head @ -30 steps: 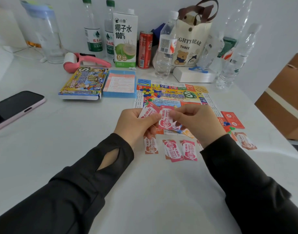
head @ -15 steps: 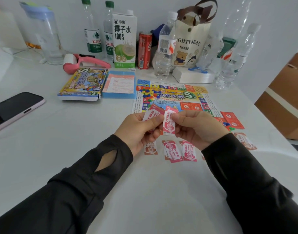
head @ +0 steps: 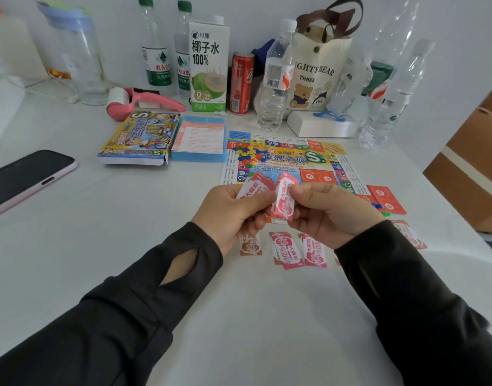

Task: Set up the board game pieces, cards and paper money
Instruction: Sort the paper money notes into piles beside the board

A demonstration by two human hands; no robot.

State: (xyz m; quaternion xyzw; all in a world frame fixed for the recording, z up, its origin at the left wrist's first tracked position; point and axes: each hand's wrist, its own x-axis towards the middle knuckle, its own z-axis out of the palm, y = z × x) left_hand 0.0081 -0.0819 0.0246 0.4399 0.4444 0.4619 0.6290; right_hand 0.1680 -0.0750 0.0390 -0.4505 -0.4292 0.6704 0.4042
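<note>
The person wears a long-sleeved black top of thin, matte fabric. The black left sleeve point(head: 122, 310) reaches past the wrist onto the base of the left hand point(head: 228, 215) and ends in a snug, plain cuff. Just behind that cuff an almond-shaped thumb slit point(head: 179, 267) with a stitched edge gapes, and bare wrist shows through it. Soft folds and a seam line cross the cloth further up the forearm. The black right sleeve point(head: 400, 296) is of the same fabric; its cuff ends at the wrist of the right hand point(head: 331, 215), with a faint, narrow slit line just behind it. Both hands are bare.
</note>
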